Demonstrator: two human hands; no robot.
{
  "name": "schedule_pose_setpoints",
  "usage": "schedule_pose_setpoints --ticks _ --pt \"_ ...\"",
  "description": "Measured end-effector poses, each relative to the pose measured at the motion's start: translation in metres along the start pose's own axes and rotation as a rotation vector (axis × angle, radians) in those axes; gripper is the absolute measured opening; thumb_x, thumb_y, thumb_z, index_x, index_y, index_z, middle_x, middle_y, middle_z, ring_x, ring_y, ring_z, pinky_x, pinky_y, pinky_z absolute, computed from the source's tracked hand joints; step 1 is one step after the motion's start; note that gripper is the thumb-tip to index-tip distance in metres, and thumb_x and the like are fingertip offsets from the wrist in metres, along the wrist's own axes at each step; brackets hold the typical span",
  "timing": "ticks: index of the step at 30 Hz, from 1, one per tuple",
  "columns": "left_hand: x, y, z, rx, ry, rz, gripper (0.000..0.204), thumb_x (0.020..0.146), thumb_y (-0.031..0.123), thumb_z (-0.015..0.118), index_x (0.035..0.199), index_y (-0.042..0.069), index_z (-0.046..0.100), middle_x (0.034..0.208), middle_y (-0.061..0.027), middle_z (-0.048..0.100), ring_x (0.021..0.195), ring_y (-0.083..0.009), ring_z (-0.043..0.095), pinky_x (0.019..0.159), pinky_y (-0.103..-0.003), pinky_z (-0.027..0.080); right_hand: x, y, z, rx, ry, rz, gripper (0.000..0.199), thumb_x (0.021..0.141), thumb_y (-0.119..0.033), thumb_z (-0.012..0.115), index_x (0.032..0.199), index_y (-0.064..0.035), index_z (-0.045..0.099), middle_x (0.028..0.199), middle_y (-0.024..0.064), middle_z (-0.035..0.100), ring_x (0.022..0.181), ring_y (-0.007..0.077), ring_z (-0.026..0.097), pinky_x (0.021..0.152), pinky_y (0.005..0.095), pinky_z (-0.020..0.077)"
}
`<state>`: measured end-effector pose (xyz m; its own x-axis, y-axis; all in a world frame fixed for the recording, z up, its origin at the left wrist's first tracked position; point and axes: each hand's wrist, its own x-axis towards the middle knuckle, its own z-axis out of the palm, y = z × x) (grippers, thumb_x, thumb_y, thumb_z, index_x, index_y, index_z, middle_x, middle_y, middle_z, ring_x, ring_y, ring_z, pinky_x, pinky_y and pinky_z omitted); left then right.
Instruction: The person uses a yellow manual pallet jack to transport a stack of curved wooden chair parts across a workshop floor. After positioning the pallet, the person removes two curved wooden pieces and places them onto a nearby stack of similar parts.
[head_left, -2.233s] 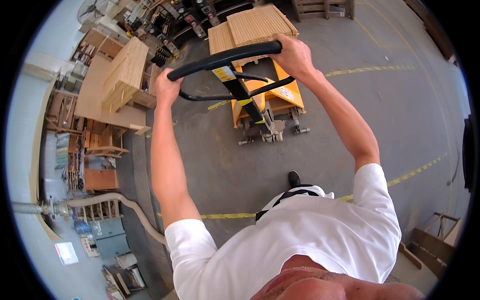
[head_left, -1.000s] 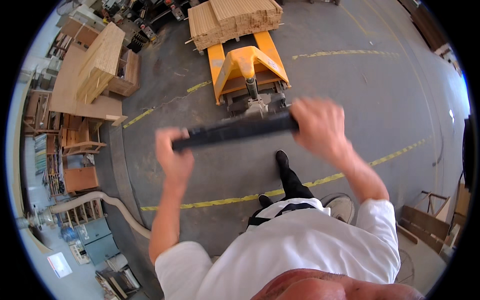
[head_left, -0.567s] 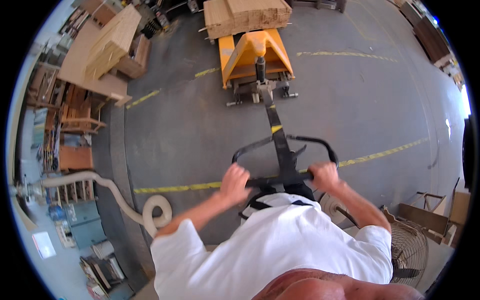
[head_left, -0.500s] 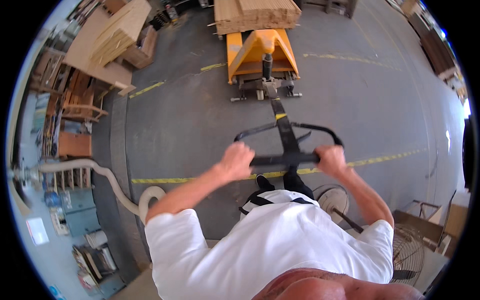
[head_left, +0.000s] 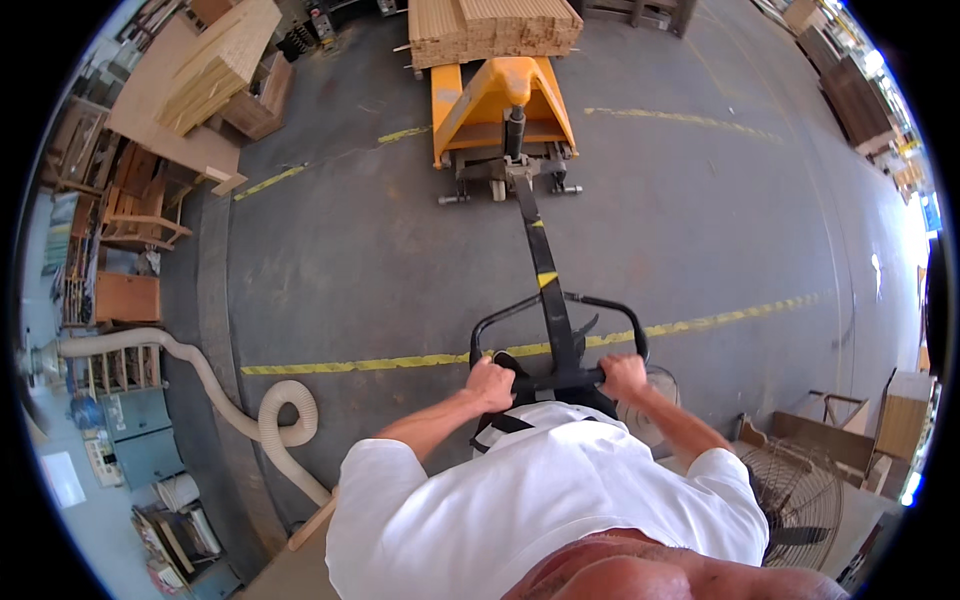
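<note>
An orange pallet jack [head_left: 500, 110] stands ahead of me on the grey floor, carrying a stack of light wooden boards [head_left: 492, 25]. Its long black drawbar slants down toward me and ends in a black loop handle [head_left: 560, 335]. My left hand [head_left: 491, 384] grips the handle's crossbar on the left side. My right hand [head_left: 624, 377] grips the same bar on the right. The handle is low, close to my waist.
A ribbed beige hose [head_left: 255, 415] coils on the floor at the left. Stacked boards and wooden crates [head_left: 190, 90] line the left side. A round floor fan [head_left: 800, 495] and boxes stand at the lower right. Yellow lines [head_left: 360, 365] cross the floor.
The handle has swung from raised and far out down to my waist. The pallet jack now lies farther from me, and both hands have stayed on the bar.
</note>
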<state>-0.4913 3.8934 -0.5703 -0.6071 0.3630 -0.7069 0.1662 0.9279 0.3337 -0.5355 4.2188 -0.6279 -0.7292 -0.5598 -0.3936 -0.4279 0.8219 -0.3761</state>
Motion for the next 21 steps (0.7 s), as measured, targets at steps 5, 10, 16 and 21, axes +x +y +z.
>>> schedule_pose_setpoints --ticks 5,10,16,21 --pt "-0.016 0.009 -0.183 -0.056 0.396 0.007 0.026 0.069 0.031 0.076 0.08 0.007 0.074 0.077 -0.0199 0.07 0.078 -0.0386 0.07 0.074 -0.047 0.057 0.058 0.0 -0.173 0.054 0.419 -0.117 0.015 0.066 -0.016 0.069 0.08 -0.0108 0.065 0.073 0.0107 0.067 0.07 0.0336 0.066 0.063 0.0456 0.052" --pt "-0.021 0.017 -0.125 0.036 0.403 -0.013 0.024 0.064 0.028 0.076 0.075 0.007 0.072 0.076 -0.0183 0.069 0.078 -0.0389 0.067 0.078 -0.048 0.053 0.029 -0.003 -0.103 0.003 0.403 -0.058 0.023 0.062 -0.019 0.072 0.081 -0.0118 0.063 0.078 0.0079 0.065 0.075 0.0295 0.067 0.064 0.0441 0.0496" --pt "0.015 0.018 0.011 0.053 0.036 -0.047 0.03 0.072 0.034 0.073 0.086 0.008 0.076 0.082 -0.0178 0.072 0.085 -0.0351 0.07 0.085 -0.046 0.051 -0.013 0.013 0.023 0.069 0.0 -0.056 0.021 0.067 -0.022 0.069 0.083 -0.0104 0.065 0.085 0.0091 0.067 0.085 0.0294 0.068 0.07 0.0453 0.0518" --pt "-0.008 0.052 -0.185 -0.112 0.307 -0.147 0.024 0.072 0.021 0.075 0.089 0.004 0.074 0.083 -0.0226 0.069 0.079 -0.0355 0.071 0.07 -0.044 0.055 0.047 0.021 -0.161 0.07 0.454 -0.169 0.02 0.065 -0.016 0.068 0.078 -0.0059 0.057 0.075 0.0095 0.063 0.077 0.0335 0.064 0.067 0.0448 0.0475"
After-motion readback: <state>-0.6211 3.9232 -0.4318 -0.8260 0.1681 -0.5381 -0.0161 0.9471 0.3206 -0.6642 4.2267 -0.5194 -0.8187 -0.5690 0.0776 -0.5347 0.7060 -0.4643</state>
